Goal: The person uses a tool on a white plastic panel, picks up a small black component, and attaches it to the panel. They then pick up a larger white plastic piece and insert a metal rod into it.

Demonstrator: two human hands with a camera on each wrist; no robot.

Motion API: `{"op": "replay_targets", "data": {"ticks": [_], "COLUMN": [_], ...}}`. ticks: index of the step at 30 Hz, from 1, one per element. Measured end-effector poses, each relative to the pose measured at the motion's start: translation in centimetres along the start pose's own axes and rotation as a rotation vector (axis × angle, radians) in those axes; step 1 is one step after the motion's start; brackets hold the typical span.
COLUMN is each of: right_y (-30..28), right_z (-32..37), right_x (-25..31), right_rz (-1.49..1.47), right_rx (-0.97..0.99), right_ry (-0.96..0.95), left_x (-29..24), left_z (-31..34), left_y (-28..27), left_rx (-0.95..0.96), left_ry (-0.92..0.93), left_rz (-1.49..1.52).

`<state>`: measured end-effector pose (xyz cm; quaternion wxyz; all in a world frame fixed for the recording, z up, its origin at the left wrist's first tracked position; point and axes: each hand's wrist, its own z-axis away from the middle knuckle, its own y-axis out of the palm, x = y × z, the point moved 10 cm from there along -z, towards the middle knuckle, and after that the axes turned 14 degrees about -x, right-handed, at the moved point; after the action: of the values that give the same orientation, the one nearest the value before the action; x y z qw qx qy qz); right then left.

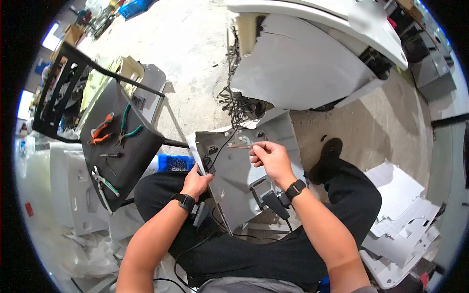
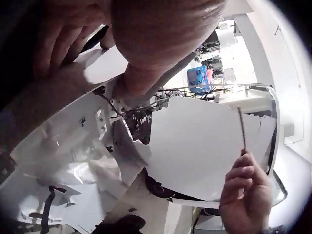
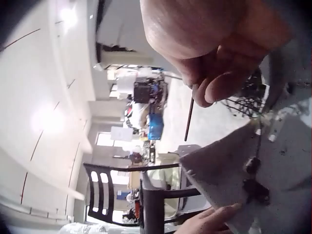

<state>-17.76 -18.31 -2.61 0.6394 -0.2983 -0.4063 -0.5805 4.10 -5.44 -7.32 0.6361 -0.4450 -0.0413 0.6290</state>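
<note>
My right hand (image 1: pixel 273 163) pinches one end of a thin, reddish-brown rod (image 1: pixel 239 147) between thumb and fingers. The rod's free end points left, over a grey plastic panel (image 1: pixel 234 190) lying across my lap. In the right wrist view, the rod (image 3: pixel 189 119) sticks out straight from the fingertips. My left hand (image 1: pixel 196 184) grips the panel's left edge, thumb on its inner face and fingers at the outer side. Close to those fingers sits a small black fitting (image 1: pixel 208 163) with a black cable (image 1: pixel 224 144) running up from it.
To the left, a black chair (image 1: pixel 132 141) bears orange-handled pliers (image 1: pixel 101 129), green-handled pliers (image 1: pixel 128 128) and cutters (image 1: pixel 104 185). A blue bin (image 1: pixel 175 163) stands beside it. A large white casing (image 1: pixel 303 63) with tangled wires (image 1: pixel 239 105) lies ahead; white panels (image 1: pixel 398 195) lie right.
</note>
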Motion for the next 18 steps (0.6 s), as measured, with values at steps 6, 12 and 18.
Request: {"op": "replay_targets", "data": {"ticks": [6,12,18], "right_y": [-4.2,-2.0,0.8], "right_z": [-0.5,-0.7,-0.7], "right_x": [-9.2,-13.9,-15.3], "right_rz": [-0.112,0.147,0.345], "right_rx": [-0.138,-0.088,-0.038], "right_ry": [0.151,0.168,0.129], "left_x": [-1.9,-3.5,-1.5], "left_z": [0.8,1.6,0.6], "left_y": [3.1,3.2,3.1], "left_rx": [0.024,0.067,0.090], "left_ry": [0.136,0.150,0.090], "left_rz": [-0.042,0.033,0.023]}}
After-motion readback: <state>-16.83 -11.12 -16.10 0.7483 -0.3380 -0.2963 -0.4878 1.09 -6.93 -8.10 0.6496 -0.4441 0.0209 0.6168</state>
